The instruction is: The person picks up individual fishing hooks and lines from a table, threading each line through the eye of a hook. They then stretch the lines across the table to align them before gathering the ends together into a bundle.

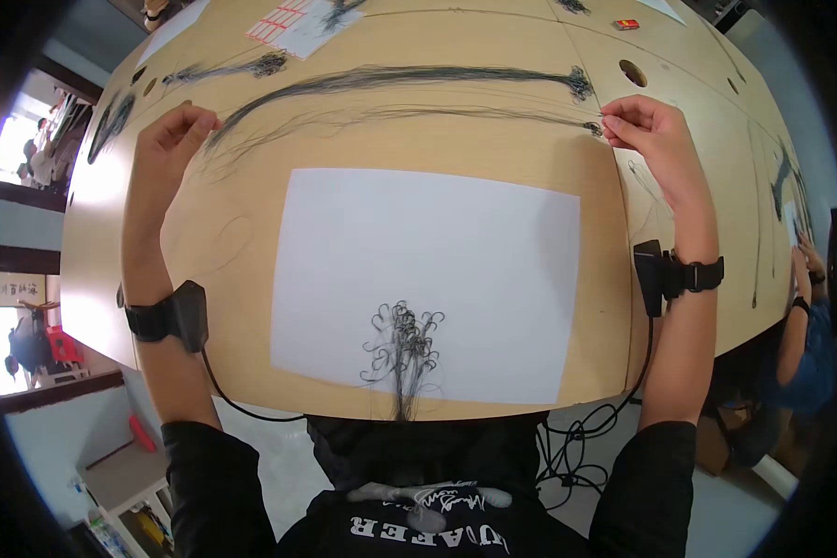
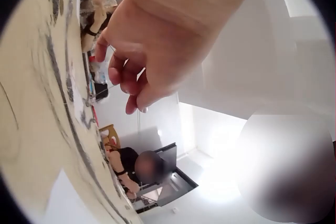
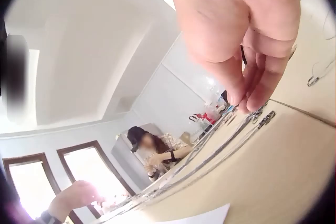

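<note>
Thumb and fingertips of my left hand (image 1: 169, 149) pinch a thin line (image 2: 139, 123), held up over the left of the table. My right hand (image 1: 656, 139) pinches at the far right, with a fine strand at its fingertips; what sits between them is too small to tell. Between the hands lie a thick bundle of dark fishing lines (image 1: 418, 73) with hooks clumped at its right end and a thinner bundle (image 1: 456, 112) whose hook end is right by the right fingertips. On a white paper sheet (image 1: 344, 242) in front rests a cluster of black fish hooks (image 1: 405, 339).
More line bundles (image 1: 228, 70) lie at the back left, near a red-marked sheet (image 1: 284, 26). A small red box (image 1: 626, 25) sits at the back right, beyond a round table hole (image 1: 632, 73). Another person's arm (image 1: 798, 307) reaches in at the right.
</note>
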The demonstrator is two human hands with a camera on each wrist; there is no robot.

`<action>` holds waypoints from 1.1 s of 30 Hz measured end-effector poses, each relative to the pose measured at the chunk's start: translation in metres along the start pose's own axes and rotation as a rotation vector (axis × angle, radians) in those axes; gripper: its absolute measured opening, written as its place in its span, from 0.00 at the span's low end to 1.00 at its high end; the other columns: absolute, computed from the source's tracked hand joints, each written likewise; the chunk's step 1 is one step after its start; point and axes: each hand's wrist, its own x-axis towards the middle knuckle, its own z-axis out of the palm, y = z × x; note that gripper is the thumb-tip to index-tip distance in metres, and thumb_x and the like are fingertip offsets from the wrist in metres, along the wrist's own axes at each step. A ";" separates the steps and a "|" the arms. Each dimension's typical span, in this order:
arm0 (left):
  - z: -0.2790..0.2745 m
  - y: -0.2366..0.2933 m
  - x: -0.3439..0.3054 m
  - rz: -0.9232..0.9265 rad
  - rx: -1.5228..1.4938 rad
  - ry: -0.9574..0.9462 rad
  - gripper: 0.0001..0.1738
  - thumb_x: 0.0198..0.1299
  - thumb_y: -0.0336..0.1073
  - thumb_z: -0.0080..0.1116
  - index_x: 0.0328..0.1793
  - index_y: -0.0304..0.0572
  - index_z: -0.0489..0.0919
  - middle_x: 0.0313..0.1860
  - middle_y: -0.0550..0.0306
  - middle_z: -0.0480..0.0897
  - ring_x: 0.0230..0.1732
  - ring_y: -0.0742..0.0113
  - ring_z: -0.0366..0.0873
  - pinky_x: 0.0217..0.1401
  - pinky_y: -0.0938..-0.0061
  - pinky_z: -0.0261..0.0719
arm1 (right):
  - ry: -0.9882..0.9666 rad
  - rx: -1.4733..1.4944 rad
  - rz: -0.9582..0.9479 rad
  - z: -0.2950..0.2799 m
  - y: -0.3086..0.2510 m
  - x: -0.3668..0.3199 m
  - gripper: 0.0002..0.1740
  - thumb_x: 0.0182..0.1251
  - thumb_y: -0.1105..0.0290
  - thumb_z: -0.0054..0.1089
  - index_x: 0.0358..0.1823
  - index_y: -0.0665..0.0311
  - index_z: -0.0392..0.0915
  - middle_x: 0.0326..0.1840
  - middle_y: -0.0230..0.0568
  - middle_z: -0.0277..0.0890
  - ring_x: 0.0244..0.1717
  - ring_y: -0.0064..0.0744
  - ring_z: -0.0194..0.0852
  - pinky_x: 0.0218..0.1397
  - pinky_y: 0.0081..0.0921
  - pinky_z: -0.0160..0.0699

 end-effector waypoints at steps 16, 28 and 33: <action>0.031 -0.063 0.006 0.009 0.295 0.053 0.10 0.62 0.35 0.73 0.46 0.39 0.91 0.33 0.63 0.82 0.35 0.75 0.74 0.42 0.78 0.70 | 0.004 -0.208 0.022 0.000 0.011 0.007 0.09 0.70 0.74 0.64 0.45 0.75 0.85 0.34 0.37 0.84 0.33 0.21 0.80 0.41 0.19 0.80; 0.035 -0.055 0.007 0.331 0.546 0.239 0.11 0.62 0.37 0.72 0.47 0.42 0.89 0.43 0.57 0.87 0.51 0.59 0.83 0.56 0.67 0.77 | -0.011 -0.340 -0.054 0.003 0.011 0.007 0.07 0.70 0.75 0.64 0.42 0.73 0.85 0.32 0.35 0.84 0.31 0.20 0.79 0.40 0.19 0.78; 0.037 -0.045 0.003 0.376 0.590 0.273 0.09 0.64 0.35 0.70 0.49 0.42 0.88 0.46 0.56 0.88 0.49 0.57 0.84 0.57 0.68 0.79 | 0.028 -0.333 -0.042 0.001 0.009 0.005 0.06 0.70 0.74 0.65 0.41 0.72 0.84 0.30 0.33 0.81 0.29 0.17 0.76 0.36 0.19 0.76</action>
